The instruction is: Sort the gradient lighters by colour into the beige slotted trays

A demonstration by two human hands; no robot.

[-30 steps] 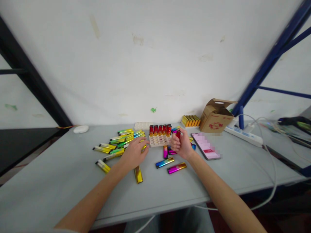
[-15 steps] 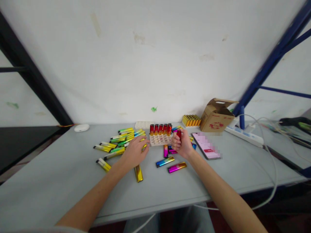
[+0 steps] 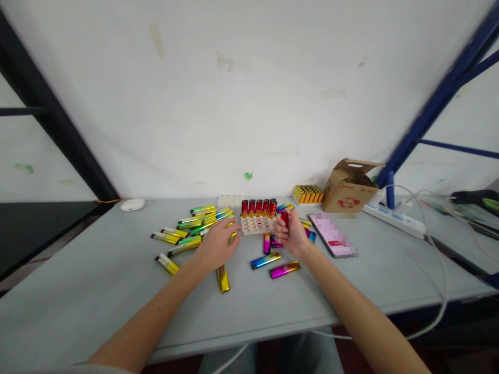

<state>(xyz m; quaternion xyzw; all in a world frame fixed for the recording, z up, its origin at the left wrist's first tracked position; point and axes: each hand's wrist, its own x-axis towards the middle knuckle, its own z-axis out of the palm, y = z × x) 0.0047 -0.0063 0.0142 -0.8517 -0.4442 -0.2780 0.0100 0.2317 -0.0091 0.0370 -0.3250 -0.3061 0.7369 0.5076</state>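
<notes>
Several red cylinders (image 3: 258,208) stand in the tray (image 3: 255,228); right hand (image 3: 290,234) grips another cylinder (image 3: 285,217), left hand's grip (image 3: 217,242) unclear.

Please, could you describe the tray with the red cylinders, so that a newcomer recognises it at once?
On the grey table, look between the person's left hand and right hand. There lies a pale tray with rows of holes, red-and-gold cylinders upright at its back. Those cylinders set it apart from the other pale tray by the wall.
</notes>
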